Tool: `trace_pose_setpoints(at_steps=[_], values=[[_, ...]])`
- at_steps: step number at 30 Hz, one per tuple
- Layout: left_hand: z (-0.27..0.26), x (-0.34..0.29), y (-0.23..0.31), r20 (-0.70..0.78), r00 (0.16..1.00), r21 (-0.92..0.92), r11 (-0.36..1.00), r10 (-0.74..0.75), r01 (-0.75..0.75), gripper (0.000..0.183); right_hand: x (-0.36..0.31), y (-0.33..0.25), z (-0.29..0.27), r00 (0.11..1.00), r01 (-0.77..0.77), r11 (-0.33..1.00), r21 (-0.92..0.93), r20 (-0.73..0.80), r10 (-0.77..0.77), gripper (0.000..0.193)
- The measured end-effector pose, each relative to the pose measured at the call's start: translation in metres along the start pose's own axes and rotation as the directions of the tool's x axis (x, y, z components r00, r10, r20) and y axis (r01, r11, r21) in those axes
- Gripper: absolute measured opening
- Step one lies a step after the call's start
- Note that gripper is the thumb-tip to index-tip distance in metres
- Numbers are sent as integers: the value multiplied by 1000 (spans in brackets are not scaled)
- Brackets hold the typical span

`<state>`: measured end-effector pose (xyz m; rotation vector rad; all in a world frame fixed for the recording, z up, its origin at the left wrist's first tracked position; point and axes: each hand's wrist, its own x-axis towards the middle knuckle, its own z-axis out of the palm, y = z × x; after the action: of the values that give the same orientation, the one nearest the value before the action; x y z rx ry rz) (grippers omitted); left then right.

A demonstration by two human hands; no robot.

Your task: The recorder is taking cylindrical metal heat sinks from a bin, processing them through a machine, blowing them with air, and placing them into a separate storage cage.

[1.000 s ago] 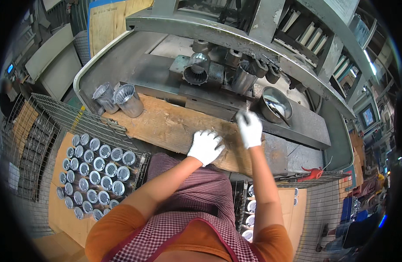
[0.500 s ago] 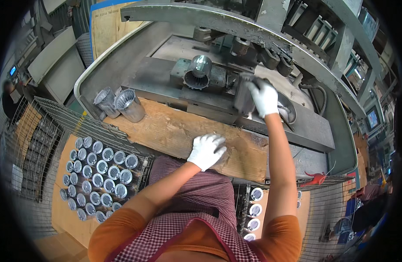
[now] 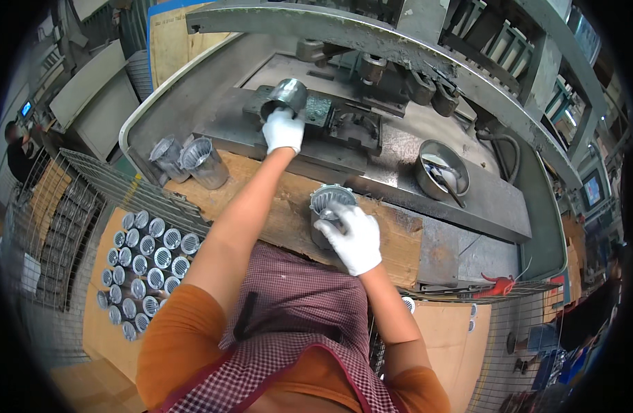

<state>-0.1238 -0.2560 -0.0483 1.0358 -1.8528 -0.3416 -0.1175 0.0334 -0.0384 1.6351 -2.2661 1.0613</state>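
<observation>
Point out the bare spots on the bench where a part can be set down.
Free: the wooden board between the two ribbed cups and the left forearm; also the steel plate right of the metal bowl. Crowded: the machine fixture by the left hand, and around the right hand.

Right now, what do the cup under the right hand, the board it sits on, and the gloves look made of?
The fluted cup under the right hand looks like thin sheet metal: grey, shiny, with a crimped rim. The board looks like bare wood, brown, worn and scuffed. The gloves look like white knit fabric, though the weave is too small to confirm; the left hand wears one too.
</observation>
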Motion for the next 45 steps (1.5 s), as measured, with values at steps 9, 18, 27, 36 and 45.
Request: trace_pose_setpoints(at_steps=[9, 18, 27, 36, 45], values=[[-76, -16, 57, 7, 851, 131, 843, 525, -521, 29, 63, 56, -29, 975, -157, 988, -11, -161, 153, 39], [-16, -26, 92, 146, 654, -42, 665, 742, -745, 23, 126, 98, 20, 948, -309, 905, -293, -19, 318, 52], [-135, -1, 8, 267, 884, 70, 907, 383, -414, 33, 138, 111, 37, 980, -198, 877, -438, -63, 190, 41], [-166, 2, -96, 666, 683, 633, 712, -301, -303, 74, 146, 107, 29, 921, -337, 871, -359, 66, 383, 44], [-132, -1, -197, 65, 987, -154, 979, 146, -135, 38, -5, 108, -73, 904, -312, 945, -95, -334, 265, 28]])
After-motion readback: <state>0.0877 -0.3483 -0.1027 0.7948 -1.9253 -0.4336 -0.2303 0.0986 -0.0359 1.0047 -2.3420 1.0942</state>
